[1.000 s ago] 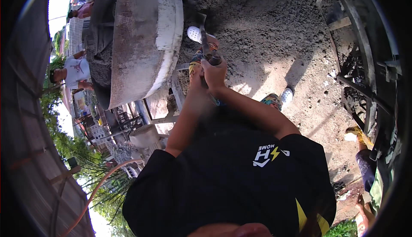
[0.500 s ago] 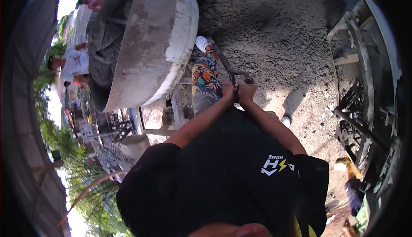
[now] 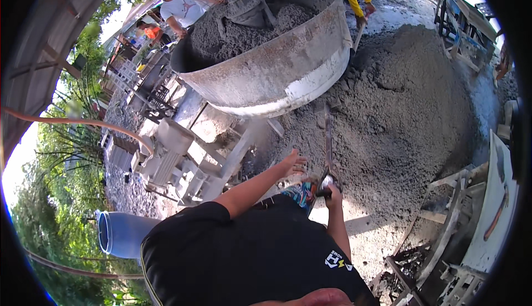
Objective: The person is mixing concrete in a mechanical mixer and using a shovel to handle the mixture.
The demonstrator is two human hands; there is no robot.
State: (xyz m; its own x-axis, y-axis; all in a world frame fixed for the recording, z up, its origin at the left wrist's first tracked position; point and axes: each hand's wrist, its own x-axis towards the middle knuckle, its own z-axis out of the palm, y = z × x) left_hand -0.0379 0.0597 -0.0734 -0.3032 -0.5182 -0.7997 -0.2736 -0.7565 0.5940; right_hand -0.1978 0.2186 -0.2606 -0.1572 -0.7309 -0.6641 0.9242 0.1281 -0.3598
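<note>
- Right hand (image 3: 332, 191) is clenched on the shovel (image 3: 329, 139), blade now stuck low in the sand pile (image 3: 399, 112).
- Left hand (image 3: 291, 164) has let go, fingers spread.
- Probably one-handed now, hard to tell; mixer (image 3: 271, 67) sits beside the pile.

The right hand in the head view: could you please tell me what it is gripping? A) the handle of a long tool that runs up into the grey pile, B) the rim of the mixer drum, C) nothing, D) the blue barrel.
A: the right hand is closed on the lower end of the long tool handle, which runs up into the grey pile, while the left hand is spread open.
</note>
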